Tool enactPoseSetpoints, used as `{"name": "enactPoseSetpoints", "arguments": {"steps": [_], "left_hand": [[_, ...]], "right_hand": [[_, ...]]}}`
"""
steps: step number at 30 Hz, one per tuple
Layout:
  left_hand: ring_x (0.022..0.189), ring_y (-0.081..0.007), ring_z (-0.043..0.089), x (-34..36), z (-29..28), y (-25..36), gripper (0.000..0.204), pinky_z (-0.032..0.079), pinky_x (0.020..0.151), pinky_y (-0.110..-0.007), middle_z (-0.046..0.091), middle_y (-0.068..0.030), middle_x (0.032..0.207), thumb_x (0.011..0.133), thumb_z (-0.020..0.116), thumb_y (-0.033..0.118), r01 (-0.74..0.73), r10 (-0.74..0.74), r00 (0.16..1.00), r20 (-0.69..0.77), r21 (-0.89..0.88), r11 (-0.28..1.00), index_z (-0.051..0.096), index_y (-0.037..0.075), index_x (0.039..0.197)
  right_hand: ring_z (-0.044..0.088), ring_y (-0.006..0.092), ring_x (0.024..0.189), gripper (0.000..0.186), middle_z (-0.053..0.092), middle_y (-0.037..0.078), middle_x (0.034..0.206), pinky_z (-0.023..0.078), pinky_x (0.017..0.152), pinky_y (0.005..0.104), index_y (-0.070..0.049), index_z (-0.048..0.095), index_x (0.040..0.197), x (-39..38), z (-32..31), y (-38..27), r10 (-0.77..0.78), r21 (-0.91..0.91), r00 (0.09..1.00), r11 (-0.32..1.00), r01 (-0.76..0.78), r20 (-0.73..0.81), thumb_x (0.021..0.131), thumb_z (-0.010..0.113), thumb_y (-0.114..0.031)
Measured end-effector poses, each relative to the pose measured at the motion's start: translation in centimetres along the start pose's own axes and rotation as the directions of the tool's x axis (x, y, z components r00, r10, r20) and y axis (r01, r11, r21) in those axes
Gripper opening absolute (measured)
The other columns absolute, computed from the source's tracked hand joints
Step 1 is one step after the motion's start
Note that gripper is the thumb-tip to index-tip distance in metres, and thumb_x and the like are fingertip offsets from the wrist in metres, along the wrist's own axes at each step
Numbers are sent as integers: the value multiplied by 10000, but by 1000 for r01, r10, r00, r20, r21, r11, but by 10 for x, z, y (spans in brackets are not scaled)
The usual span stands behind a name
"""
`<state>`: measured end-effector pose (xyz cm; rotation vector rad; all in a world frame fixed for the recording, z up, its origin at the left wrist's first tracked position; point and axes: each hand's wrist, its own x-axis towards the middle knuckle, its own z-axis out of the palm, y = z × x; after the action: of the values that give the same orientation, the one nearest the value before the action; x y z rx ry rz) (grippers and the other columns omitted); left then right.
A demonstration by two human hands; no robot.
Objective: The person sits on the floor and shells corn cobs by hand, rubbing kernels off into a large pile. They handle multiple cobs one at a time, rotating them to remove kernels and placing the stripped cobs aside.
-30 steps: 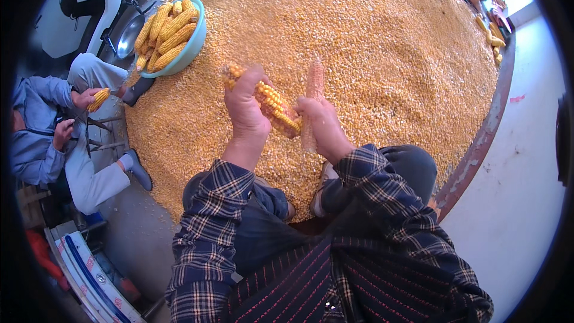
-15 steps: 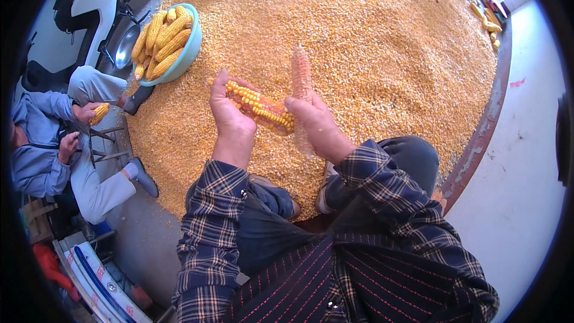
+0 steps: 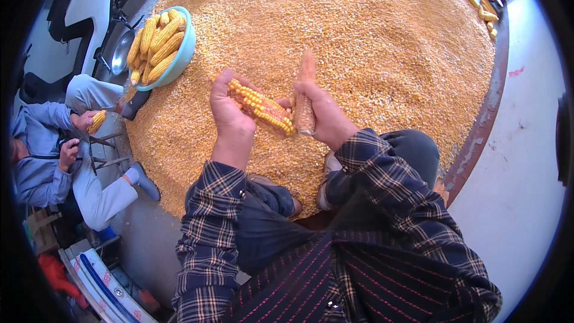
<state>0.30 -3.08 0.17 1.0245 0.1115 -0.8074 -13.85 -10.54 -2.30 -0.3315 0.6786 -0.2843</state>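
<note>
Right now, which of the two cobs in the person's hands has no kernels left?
The bare cob, upright in the right hand; the left hand's cob has yellow kernels.

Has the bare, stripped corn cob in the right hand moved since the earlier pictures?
Yes. The bare corn cob in the right hand now sits closer to the half-shelled yellow cob, still upright over the kernel heap.

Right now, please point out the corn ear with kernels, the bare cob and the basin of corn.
corn ear point(image 3: 263, 106), head view, kernel rows at mid-length.
bare cob point(image 3: 305, 84), head view, upper shaft.
basin point(image 3: 181, 60), head view, right rim.
</note>
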Motion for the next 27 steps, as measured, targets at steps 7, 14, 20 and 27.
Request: {"name": "enactPoseSetpoints", "arguments": {"steps": [7, 14, 20, 27], "left_hand": [[593, -165, 560, 11, -5, -13, 230, 477, 589, -326, 547, -24, 644, 766, 687, 293, -14, 14, 999, -53, 3, 1000, 536, 121, 754], [648, -108, 526, -23, 25, -34, 171, 456, 624, -260, 522, 7, 726, 785, 654, 70, -191, 160, 976, 150, 225, 956, 493, 113, 823], [628, -227, 579, 24, -18, 3, 288, 505, 655, -377, 568, -68, 641, 806, 623, 340, -16, 16, 998, -65, -3, 1000, 527, 90, 697], [685, -199, 557, 21, -12, -10, 267, 475, 678, -374, 549, -45, 724, 790, 634, 341, -61, 39, 967, -251, -81, 995, 516, 102, 812]], "right_hand": [[541, 140, 831, 351, 581, 89, 927, 459, 712, 316, 27, 524, 1096, 1, -5, 23, -376, -515, 920, 771, 376, 109, 826, 586, -189], [607, 174, 716, 319, 625, 143, 881, 498, 630, 308, 69, 522, 1043, 36, -34, 21, -231, -507, 973, 837, 208, 18, 854, 538, -188], [614, 187, 784, 364, 633, 137, 940, 494, 709, 280, 52, 514, 1059, -6, -3, 0, -110, -202, 990, 971, 125, 86, 875, 516, -262], [571, 135, 788, 273, 600, 71, 891, 478, 694, 288, 24, 500, 1063, 5, 2, 24, -449, -422, 894, 809, 409, 7, 855, 555, -145]]}}
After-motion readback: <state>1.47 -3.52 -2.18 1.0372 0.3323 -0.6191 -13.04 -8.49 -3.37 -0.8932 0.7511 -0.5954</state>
